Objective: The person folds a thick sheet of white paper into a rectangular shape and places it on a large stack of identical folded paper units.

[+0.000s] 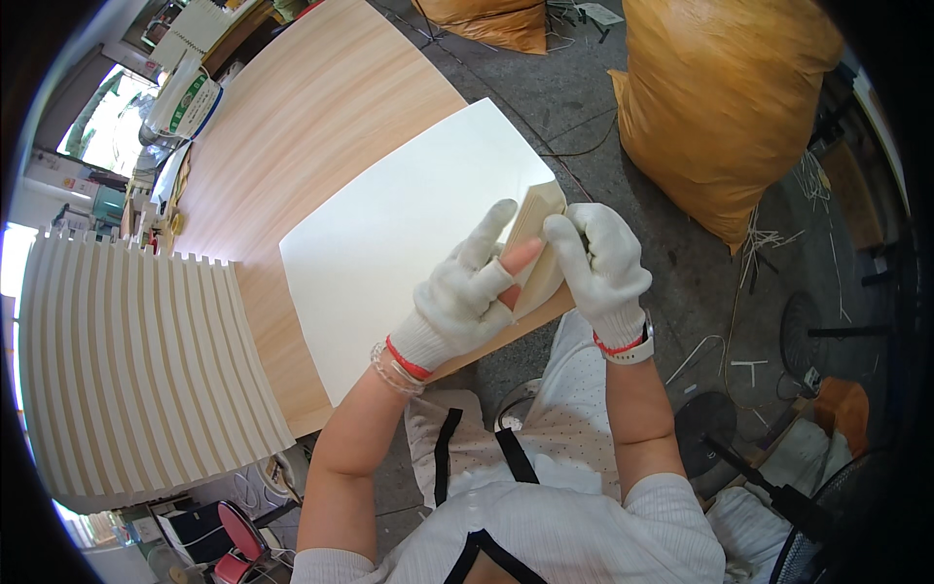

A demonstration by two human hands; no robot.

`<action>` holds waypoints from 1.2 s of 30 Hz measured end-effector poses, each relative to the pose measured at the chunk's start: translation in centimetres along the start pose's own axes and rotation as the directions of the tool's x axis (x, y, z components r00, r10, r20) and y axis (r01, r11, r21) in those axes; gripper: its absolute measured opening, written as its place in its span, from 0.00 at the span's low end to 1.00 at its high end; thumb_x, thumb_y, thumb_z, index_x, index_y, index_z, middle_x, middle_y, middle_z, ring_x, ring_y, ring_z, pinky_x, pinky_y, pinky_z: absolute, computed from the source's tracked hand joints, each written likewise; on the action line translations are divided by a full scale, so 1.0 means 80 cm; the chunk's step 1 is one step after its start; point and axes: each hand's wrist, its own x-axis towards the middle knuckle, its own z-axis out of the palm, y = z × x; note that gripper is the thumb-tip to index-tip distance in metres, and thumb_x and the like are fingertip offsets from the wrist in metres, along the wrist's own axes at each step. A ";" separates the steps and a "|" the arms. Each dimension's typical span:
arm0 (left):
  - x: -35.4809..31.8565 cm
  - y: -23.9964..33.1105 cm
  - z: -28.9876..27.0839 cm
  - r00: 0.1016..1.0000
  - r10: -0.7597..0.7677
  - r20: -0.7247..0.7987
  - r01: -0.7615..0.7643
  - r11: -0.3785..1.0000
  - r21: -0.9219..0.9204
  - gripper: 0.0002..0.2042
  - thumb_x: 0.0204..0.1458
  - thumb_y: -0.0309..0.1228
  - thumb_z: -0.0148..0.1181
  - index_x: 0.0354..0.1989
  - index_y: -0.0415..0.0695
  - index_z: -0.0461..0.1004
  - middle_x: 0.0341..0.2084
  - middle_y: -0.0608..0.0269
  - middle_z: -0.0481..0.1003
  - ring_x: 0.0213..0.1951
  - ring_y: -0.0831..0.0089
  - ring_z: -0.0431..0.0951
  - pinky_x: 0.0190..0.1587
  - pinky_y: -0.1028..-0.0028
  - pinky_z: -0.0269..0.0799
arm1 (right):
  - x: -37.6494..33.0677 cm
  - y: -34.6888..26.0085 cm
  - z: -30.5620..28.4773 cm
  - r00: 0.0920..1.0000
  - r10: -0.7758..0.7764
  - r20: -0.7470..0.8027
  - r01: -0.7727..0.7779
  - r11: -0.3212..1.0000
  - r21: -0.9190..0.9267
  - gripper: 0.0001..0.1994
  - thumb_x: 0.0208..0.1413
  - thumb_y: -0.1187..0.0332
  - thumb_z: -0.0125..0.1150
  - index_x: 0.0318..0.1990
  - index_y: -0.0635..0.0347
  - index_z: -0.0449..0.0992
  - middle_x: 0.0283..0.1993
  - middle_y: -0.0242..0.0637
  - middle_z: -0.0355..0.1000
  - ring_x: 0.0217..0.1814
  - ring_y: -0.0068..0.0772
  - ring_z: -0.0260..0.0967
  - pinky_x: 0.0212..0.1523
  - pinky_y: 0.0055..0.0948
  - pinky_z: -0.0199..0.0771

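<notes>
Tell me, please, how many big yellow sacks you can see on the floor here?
2. One large yellow sack stands right of the table, by the gloved right hand; a second sack lies at the top edge, partly cropped. Others may be out of view.

The desk has a pale wood-grain top, smooth with a soft sheen; the big white sheet on it looks like matt paper or thin card, smooth and unmarked; the small block between the hands looks like pale bare wood, dull and lightly grained; both hands, left and right, wear white knitted cotton gloves, coarse and fuzzy, with red-trimmed cuffs; the ribbed white panel at the left is matt and smooth; the orange sack at the far right is creased woven plastic with a slight shine; the floor is rough grey concrete.
</notes>
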 end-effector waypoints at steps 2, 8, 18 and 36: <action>0.005 -0.007 -0.002 0.996 0.081 0.022 -0.082 0.996 0.035 0.23 0.40 0.14 0.62 0.49 0.44 0.78 0.69 0.36 0.61 0.50 0.49 0.83 0.45 0.63 0.82 | 0.000 0.001 0.003 1.000 -0.016 -0.026 0.016 1.000 -0.003 0.11 0.63 0.71 0.64 0.29 0.62 0.72 0.24 0.37 0.66 0.26 0.38 0.66 0.29 0.39 0.66; 0.003 0.008 -0.003 0.992 -0.120 0.046 0.124 0.988 -0.091 0.20 0.41 0.17 0.72 0.43 0.47 0.76 0.71 0.36 0.59 0.61 0.42 0.75 0.54 0.63 0.79 | -0.002 0.000 0.004 0.996 0.082 -0.038 -0.081 0.996 0.028 0.12 0.64 0.71 0.63 0.28 0.62 0.71 0.22 0.38 0.66 0.24 0.39 0.66 0.28 0.39 0.66; 0.004 0.006 -0.002 0.994 -0.102 0.047 0.107 0.986 -0.128 0.23 0.44 0.14 0.68 0.49 0.48 0.77 0.71 0.37 0.59 0.64 0.41 0.73 0.59 0.62 0.76 | -0.004 0.005 0.001 0.999 0.025 -0.024 -0.025 0.999 0.020 0.11 0.63 0.70 0.64 0.28 0.61 0.73 0.24 0.36 0.68 0.25 0.35 0.67 0.28 0.38 0.67; 0.002 0.005 0.000 0.996 -0.078 0.035 0.082 0.990 -0.113 0.27 0.42 0.15 0.69 0.54 0.50 0.75 0.71 0.35 0.59 0.65 0.40 0.71 0.60 0.61 0.74 | -0.008 0.008 0.000 0.997 0.081 -0.012 -0.080 0.996 0.050 0.08 0.62 0.72 0.65 0.31 0.62 0.74 0.24 0.37 0.68 0.26 0.37 0.68 0.29 0.38 0.68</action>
